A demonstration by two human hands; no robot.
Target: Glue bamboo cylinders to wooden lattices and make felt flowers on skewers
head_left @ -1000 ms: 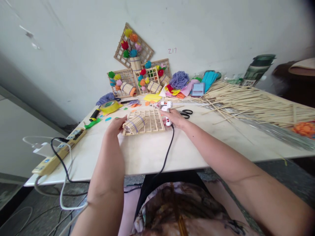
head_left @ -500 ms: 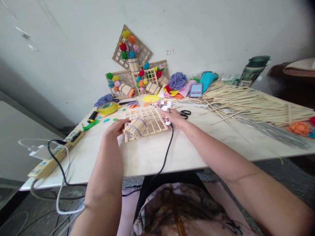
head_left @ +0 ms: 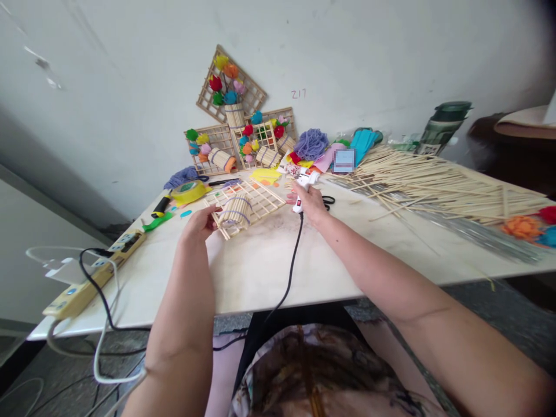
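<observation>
My left hand [head_left: 203,222] grips the left edge of a wooden stick lattice [head_left: 266,200], thumb and fingers closed on it. On the lattice lies a small round pot of short sticks [head_left: 237,211], tied with purple yarn and tilted on its side. My right hand [head_left: 309,201] is wrapped around the handle of a white hot glue gun [head_left: 299,204]. The gun points away from me, and a black cord hangs from its base. Behind my right hand lie black-handled scissors [head_left: 329,201], partly hidden.
Finished lattices with felt flowers [head_left: 234,81] lean on the wall. Purple yarn [head_left: 313,143], loose sticks [head_left: 403,179] and metal wires [head_left: 473,231] lie to the right. Yellow tape [head_left: 190,192], a box cutter [head_left: 161,206] and a power strip [head_left: 93,278] are left. A dark bottle [head_left: 443,130] stands behind.
The lattice with its pot has turned and moved slightly up and left in my left hand. My right hand has shifted a little right and tilted the glue gun.
</observation>
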